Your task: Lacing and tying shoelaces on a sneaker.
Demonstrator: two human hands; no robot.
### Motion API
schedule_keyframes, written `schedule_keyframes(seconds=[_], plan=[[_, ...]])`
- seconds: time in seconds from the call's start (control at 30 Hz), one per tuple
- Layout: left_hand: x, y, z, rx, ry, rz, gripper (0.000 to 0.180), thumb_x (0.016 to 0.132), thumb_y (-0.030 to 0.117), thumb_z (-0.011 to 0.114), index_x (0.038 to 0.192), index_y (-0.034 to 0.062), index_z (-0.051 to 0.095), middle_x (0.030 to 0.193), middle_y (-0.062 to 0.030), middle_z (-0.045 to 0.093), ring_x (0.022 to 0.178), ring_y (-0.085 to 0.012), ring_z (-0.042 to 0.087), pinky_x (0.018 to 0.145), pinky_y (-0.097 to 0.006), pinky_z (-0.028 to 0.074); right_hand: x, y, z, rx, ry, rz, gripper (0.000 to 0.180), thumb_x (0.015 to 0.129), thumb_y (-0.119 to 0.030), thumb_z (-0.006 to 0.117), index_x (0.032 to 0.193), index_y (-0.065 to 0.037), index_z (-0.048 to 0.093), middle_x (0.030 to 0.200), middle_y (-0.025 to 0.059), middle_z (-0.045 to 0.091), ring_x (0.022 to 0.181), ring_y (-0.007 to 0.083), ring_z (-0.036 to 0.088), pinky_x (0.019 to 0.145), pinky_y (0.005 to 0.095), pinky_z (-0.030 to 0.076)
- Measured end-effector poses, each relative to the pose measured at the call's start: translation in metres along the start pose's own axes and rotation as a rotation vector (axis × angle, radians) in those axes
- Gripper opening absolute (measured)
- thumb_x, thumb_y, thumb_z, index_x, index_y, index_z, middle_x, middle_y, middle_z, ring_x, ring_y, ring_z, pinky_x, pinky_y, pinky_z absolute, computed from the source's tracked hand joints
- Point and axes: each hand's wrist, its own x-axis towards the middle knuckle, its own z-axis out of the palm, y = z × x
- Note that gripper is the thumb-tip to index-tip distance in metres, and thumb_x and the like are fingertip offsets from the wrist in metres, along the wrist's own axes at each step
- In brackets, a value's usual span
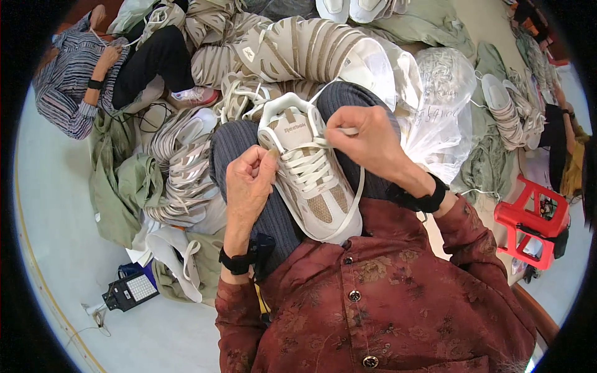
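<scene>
A white and beige sneaker (311, 202) rests on my lap between my knees, its toe towards me. White shoelace (309, 168) crosses its tongue in rows. My right hand (368, 138) is closed in a pinch on a length of lace beside the upper right eyelets. On the other side, my left hand (250, 183) has its fingers pressed together against the sneaker's left eyelet edge; what lies between them is hidden. A loose length of lace hangs down the sneaker's right side.
Nested rows of sneakers (298, 50) pile up beyond my knees, with more at the left (186, 180). A clear plastic bag (438, 105) lies right of them. Red stool (535, 217) stands at the right; a solar lamp (130, 291) is on the floor. Another person (81, 87) sits at far left, handling a shoe.
</scene>
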Motion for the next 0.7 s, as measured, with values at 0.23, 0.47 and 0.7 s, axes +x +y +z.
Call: schedule_keyframes(seconds=[0.23,0.47,0.7], plan=[[-0.001,-0.003,-0.005,-0.045,-0.031,0.041,0.025,0.101,0.023,0.056,0.085,0.0046,0.062,0.068,0.0028,0.057,0.052,-0.0021,0.047,0.048,-0.017,0.036,0.013,0.006,-0.002,0.032,-0.033,0.082,0.013,0.079,-0.008,0.066,0.078,0.004,0.068,0.068,0.0123,0.068,0.063,0.0117,0.063,0.061,0.0281,0.05],[-0.005,0.003,-0.007,-0.04,0.034,-0.032,0.018,0.099,0.02,0.059,0.091,0.0043,0.062,0.071,0.0025,0.06,0.054,-0.0028,0.053,0.049,-0.015,0.04,0.024,-0.026,0.0,-0.329,-0.009,-0.38,0.007,0.077,-0.006,0.071,0.084,-0.002,0.071,0.078,0.0088,0.062,0.076,0.025,0.058,0.069,0.0369,0.045],[0.0,-0.003,-0.003,-0.12,0.055,-0.028,0.012,0.095,0.014,0.065,0.091,0.0021,0.061,0.071,0.0009,0.06,0.053,-0.0027,0.052,0.047,-0.016,0.04,0.041,-0.014,0.028,-0.139,-0.211,-0.406,0.013,0.076,-0.008,0.074,0.089,-0.003,0.073,0.082,0.0088,0.064,0.082,0.0271,0.058,0.078,0.0374,0.046]])
